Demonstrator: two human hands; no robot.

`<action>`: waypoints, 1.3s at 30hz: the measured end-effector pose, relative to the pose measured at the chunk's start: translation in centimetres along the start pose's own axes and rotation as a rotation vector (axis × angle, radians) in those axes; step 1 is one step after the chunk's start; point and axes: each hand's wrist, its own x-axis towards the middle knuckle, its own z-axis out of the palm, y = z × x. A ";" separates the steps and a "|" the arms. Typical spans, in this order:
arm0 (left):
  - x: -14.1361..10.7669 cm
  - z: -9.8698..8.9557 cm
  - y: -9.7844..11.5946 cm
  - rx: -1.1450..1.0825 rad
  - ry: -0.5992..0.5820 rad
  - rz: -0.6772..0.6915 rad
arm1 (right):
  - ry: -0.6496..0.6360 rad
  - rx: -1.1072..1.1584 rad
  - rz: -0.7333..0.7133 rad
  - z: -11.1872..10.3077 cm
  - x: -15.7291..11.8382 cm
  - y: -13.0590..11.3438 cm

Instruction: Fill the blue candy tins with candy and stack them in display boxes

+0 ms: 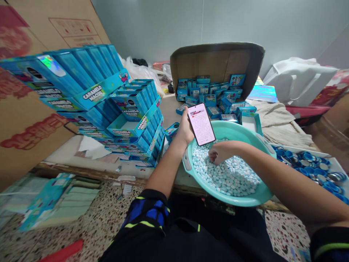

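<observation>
- Gripping phone (201, 124) upright in left hand (184, 128), above basin's (240, 201) far-left rim.
- Curling right hand (219, 151) closed, digging into candies (231, 176) in basin.
- Looking light, hard, rolly; best scooping from beneath.

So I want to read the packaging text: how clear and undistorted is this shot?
Head view: wide-angle bending, the stacked blue boxes lean and stretch at left; their near labels read, edges blur; the phone in the left hand glows pale, its text too small; soft even light, no hard shadows.
</observation>
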 end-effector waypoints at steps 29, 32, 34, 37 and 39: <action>0.0 0.3 0.1 -0.021 0.033 -0.012 | -0.093 0.017 -0.018 -0.2 -0.1 0.3; 0.1 0.1 0.1 -0.014 0.025 -0.007 | -0.068 0.001 -0.024 -0.2 -0.1 0.3; 0.1 0.1 0.0 -0.010 0.012 -0.001 | -0.063 0.008 -0.021 -0.2 -0.1 0.2; 0.1 0.0 0.0 -0.006 0.008 -0.004 | -0.064 0.015 -0.015 -0.2 -0.1 0.1; 0.2 0.0 0.1 0.001 0.012 -0.013 | -0.062 0.007 -0.011 -0.2 0.0 0.1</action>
